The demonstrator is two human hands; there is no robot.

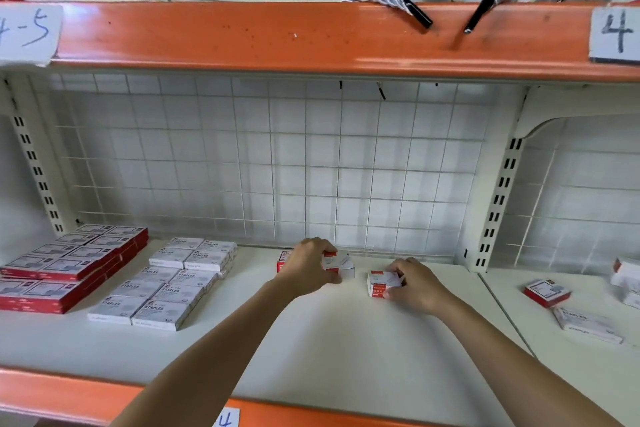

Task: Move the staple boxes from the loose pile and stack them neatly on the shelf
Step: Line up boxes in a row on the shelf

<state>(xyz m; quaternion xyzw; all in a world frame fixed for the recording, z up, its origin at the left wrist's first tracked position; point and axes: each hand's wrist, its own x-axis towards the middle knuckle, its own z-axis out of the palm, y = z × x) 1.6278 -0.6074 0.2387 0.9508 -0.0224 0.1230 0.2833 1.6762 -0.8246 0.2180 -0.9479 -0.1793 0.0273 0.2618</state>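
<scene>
The right hand curls its grip round a small red-and-white staple box just right of the frame's centre, thumb at the near edge and fingers over the far side, the box resting on the white shelf. The left hand has its grip closed over a small cluster of like boxes just to the left, near the wire back panel.

These look like stiff cardboard cartons, compact and probably denser than their size suggests; the smooth printed faces may slide on one another. Pinching across the short sides seems surest, keeping each box flat so that it lands square.

Further left sit neat white stacks and red stacks. At the right edge of the frame lies the loose pile.
</scene>
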